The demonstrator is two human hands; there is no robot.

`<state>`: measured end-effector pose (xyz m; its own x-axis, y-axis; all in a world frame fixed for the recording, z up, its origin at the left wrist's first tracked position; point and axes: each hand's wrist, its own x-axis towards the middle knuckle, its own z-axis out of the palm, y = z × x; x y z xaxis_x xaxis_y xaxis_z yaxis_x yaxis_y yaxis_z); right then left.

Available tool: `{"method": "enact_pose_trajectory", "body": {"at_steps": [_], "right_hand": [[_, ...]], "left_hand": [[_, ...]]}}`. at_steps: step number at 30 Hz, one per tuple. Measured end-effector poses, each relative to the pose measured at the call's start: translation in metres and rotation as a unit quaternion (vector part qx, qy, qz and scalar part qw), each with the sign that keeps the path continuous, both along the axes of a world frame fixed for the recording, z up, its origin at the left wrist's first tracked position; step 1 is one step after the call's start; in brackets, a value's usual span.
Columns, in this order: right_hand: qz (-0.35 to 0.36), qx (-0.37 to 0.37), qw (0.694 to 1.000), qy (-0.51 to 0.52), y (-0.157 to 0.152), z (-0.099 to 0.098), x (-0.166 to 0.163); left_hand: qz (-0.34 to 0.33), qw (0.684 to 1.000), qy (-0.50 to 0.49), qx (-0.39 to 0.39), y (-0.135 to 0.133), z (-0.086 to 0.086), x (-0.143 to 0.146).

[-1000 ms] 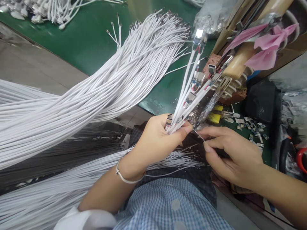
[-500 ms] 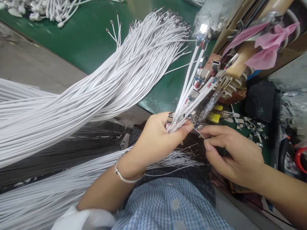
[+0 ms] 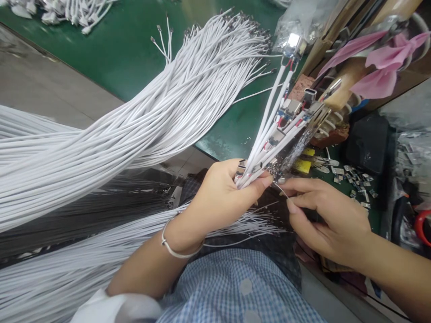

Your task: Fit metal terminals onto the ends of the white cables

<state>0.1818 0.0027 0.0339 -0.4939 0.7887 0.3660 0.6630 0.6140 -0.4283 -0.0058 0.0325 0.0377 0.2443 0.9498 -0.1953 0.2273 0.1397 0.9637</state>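
Note:
My left hand (image 3: 218, 197) is closed around a bunch of white cables (image 3: 266, 121), which fan out up and to the right. Small metal USB connectors (image 3: 292, 107) with red wires and blue boards sit on the cable ends. My right hand (image 3: 330, 215) pinches a thin silvery wire (image 3: 282, 190) between thumb and fingers. The wire's far end reaches toward my left thumb tip, where its contact is too small to make out. Just above my fingertips is a dark, grey-crusted tip of a tool (image 3: 296, 148).
A thick bundle of white cables (image 3: 151, 103) lies across the green table (image 3: 97, 54). More white cables (image 3: 111, 251) run below my left arm. At right are a wooden handle (image 3: 343, 89) with pink cloth (image 3: 387, 67), a brick (image 3: 303, 85), loose connectors (image 3: 358, 177) and a black box (image 3: 367, 141).
The view has shifted slightly, so the cables and tools appear a little further right. Both hands keep nearly the same hold and position.

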Motion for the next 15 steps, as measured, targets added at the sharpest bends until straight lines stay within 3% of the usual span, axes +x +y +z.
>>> {"method": "enact_pose_trajectory", "body": {"at_steps": [15], "right_hand": [[0.016, -0.004, 1.0, -0.001, -0.0008, -0.0003, -0.001]], "left_hand": [[0.0, 1.0, -0.002, 0.002, -0.0038, -0.004, -0.0008]]}}
